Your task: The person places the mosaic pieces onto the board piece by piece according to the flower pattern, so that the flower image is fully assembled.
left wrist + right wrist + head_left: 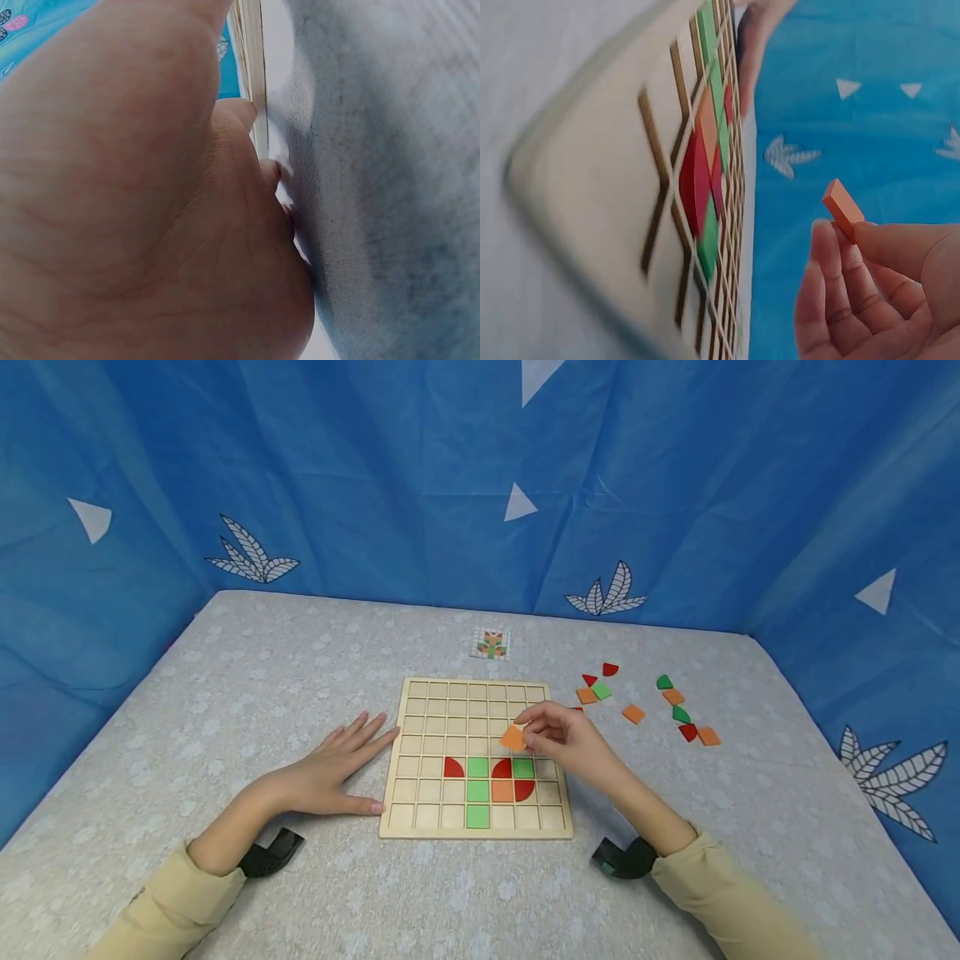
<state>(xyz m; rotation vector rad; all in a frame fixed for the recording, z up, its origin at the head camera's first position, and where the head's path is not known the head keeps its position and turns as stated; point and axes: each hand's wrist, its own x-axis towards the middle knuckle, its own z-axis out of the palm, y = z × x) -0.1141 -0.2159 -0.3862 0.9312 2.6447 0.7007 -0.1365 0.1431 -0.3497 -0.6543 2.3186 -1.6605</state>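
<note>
A wooden grid board [431,817] lies on the table. Spread out flat, the left hand [330,774] touches the board's left edge with fingertips and thumb. The right hand [566,742] pinches an orange square tile [513,738] between thumb and fingers, above the board's right half; the right wrist view shows this tile [844,210] tilted. In the lower cells sit several green squares [477,791], an orange square [502,791] and three red quarter-circles [453,767]. The left palm [150,187] fills much of the left wrist view.
Loose orange tiles [633,714], red pieces [611,669], green quarter-rounds [664,682] and a light green square [602,690] are scattered right of the board. A small pattern card [491,644] lies behind it. A blue curtain [375,485] encloses the table's back and sides.
</note>
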